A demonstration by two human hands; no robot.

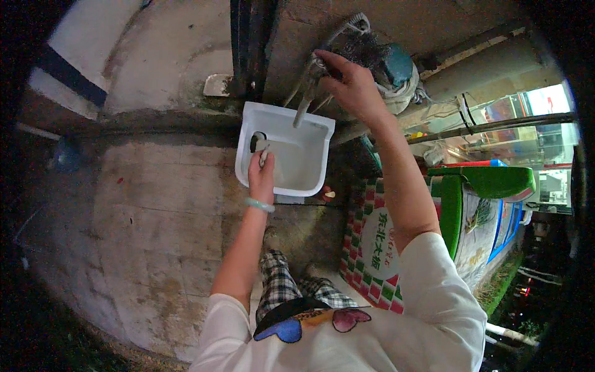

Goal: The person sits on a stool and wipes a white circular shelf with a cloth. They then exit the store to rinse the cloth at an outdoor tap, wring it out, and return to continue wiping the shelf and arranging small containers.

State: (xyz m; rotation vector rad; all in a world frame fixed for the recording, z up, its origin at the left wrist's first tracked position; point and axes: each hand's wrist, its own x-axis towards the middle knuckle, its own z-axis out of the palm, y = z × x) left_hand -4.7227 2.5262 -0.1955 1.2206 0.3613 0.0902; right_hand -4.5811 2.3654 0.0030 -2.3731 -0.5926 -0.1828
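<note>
A white sink basin (302, 165) stands before me, with a tap spout (303, 110) reaching over its far edge. My left hand (262, 174), with a pale green bangle at the wrist, is over the basin's near left part and grips a small pale object (264, 157) that I cannot name. Just beyond it, a dark and white item (257, 141) lies at the basin's left inner wall. My right hand (346, 83) is raised beyond the far right edge, its fingers at the tap's upper end (318, 61). Its grip on the tap is not clear.
A teal container (397, 65) and a coiled pale hose (351, 25) are beyond my right hand. A green-edged stand (458, 214) with a checkered front panel (372, 251) is at the right. A soap dish or small tray (217, 85) lies beyond the basin, left. Paving (158, 223) extends left.
</note>
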